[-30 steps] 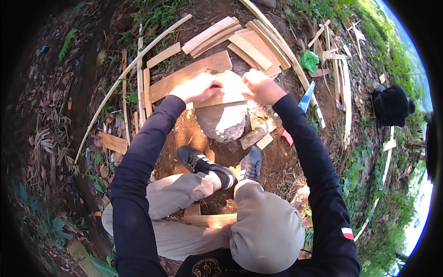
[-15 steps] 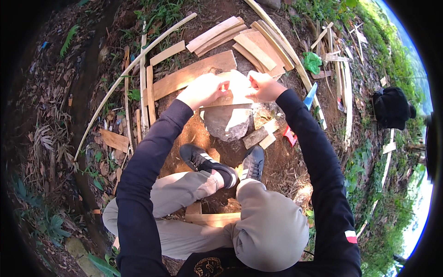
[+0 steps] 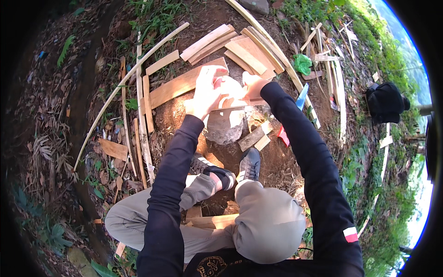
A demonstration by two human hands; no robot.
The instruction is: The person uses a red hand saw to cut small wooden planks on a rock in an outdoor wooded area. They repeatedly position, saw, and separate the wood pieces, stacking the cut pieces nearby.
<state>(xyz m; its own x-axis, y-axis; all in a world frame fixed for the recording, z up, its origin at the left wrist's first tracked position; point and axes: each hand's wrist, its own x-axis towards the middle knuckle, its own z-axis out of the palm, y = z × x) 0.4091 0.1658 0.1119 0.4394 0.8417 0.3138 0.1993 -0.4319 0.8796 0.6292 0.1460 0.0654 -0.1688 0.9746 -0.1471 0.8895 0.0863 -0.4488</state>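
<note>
My left hand is raised over a grey stone, its fingers curled in. Across from it, my right hand is closed, thumb and fingers pressed together. Strong sunlight washes out the space between them, so what the fingers grip cannot be made out. Below both hands, a thin straight-edged piece lies across the top of the stone. A wide plank rests on the ground behind my left hand. Short wood offcuts lie at the stone's right side, near a red object.
Several boards are stacked at the far side. Long curved strips flank the work spot. A blue tapered object shows beside my right sleeve. Farther right are a green plastic bag and a black bag-like bundle. My shoes stand near the stone.
My left hand has turned upward and its forearm has swung inward to the right. My right hand has shifted slightly left and stays closed. The whole view has moved a little.
</note>
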